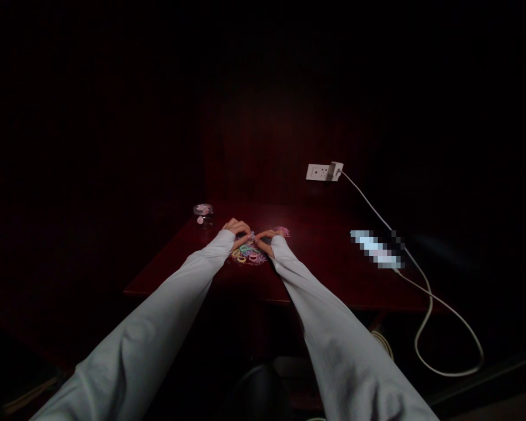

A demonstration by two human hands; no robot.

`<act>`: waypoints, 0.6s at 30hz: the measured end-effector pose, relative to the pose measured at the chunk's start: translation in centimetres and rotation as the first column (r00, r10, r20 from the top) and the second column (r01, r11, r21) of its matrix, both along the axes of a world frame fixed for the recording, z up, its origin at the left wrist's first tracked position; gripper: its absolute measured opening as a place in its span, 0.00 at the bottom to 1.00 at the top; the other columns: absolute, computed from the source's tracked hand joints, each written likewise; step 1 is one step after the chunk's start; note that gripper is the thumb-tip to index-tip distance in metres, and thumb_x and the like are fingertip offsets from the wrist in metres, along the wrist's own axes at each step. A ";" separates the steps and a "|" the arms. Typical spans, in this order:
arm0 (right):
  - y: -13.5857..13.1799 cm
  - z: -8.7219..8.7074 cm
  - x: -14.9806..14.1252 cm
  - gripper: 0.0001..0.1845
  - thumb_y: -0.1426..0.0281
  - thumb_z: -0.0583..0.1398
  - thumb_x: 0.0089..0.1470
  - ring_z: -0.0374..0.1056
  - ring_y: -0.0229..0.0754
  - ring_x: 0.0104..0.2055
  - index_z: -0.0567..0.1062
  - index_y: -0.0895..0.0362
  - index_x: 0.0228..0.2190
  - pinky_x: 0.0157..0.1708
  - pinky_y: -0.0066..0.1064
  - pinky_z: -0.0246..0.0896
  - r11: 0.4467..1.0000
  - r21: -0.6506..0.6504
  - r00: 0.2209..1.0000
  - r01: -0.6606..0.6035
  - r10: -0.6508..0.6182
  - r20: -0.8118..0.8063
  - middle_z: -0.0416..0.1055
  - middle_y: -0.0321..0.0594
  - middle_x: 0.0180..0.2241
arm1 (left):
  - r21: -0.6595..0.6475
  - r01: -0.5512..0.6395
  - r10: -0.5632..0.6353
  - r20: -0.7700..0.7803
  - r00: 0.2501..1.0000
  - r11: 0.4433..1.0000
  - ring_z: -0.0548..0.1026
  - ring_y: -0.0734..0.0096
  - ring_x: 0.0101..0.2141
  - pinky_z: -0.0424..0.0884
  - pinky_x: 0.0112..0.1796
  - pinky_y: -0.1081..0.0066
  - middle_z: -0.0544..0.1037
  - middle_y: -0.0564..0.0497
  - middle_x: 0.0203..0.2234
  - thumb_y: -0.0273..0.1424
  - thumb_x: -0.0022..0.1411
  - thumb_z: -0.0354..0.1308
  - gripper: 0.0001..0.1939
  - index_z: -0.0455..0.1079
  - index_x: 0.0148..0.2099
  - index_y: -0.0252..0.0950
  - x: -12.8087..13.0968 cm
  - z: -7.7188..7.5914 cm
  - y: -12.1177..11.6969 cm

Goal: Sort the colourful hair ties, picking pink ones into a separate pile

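A loose pile of colourful hair ties [244, 254], with yellow, green, pink and purple loops, lies on the dark red table [328, 275]. My left hand [237, 230] bends over the pile's far left side, its fingertips pinched together. From the right, my right hand [268, 240] reaches in with thumb and fingers closed. A small purple hair tie [251, 236] shows between the two sets of fingertips, though its details are too small to make out. Just beyond my right hand lies a pink bundle [283, 231], partly hidden by that hand.
A small clear container [203, 209] with pinkish contents stands at the table's back left. On the right lies a blurred-out bright device [377, 249], joined by a white cable [429, 298] to a charger [335, 169] in the wall socket [318, 172]. The cable loops past the table's edge.
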State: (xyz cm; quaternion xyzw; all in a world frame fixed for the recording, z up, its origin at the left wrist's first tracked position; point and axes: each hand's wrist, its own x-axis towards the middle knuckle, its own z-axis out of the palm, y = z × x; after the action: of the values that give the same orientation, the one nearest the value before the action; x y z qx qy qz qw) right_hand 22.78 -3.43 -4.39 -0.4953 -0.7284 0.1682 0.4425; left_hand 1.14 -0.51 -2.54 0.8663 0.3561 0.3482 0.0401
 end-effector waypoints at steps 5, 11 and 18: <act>0.2 -0.2 -0.2 0.02 0.67 0.69 0.55 0.70 0.52 0.52 0.85 0.51 0.32 0.61 0.46 0.54 0.999 -0.034 0.999 0.040 -0.040 -0.007 0.82 0.40 0.41 | 0.005 -0.018 0.018 0.014 1.000 1.000 0.72 0.59 0.44 0.68 0.51 0.58 0.84 0.48 0.40 0.39 0.71 0.61 0.11 0.79 0.39 0.40 0.3 -0.3 0.1; -0.1 0.3 -0.2 0.02 0.70 0.68 0.55 0.68 0.52 0.52 0.83 0.50 0.32 0.58 0.43 0.57 0.999 -0.009 0.999 0.049 -0.049 -0.003 0.80 0.39 0.40 | 0.044 -0.023 0.021 0.042 0.999 0.999 0.72 0.60 0.44 0.68 0.51 0.59 0.84 0.50 0.40 0.40 0.72 0.60 0.12 0.78 0.37 0.41 0.6 -0.9 0.1; -0.7 0.8 0.0 0.02 0.69 0.71 0.54 0.68 0.52 0.50 0.83 0.51 0.31 0.57 0.44 0.56 1.000 -0.022 1.000 0.012 -0.012 -0.009 0.80 0.39 0.39 | 0.022 0.064 -0.064 0.005 0.998 0.998 0.74 0.59 0.45 0.68 0.50 0.59 0.84 0.49 0.43 0.43 0.72 0.61 0.13 0.81 0.41 0.41 0.0 -0.2 -0.3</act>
State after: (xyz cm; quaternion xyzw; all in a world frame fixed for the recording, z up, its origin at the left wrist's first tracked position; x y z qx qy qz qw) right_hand 22.78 -4.13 -3.57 -0.5036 -0.7217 0.1757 0.4411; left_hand 1.12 -0.80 -2.75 0.8765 0.3245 0.3530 0.0429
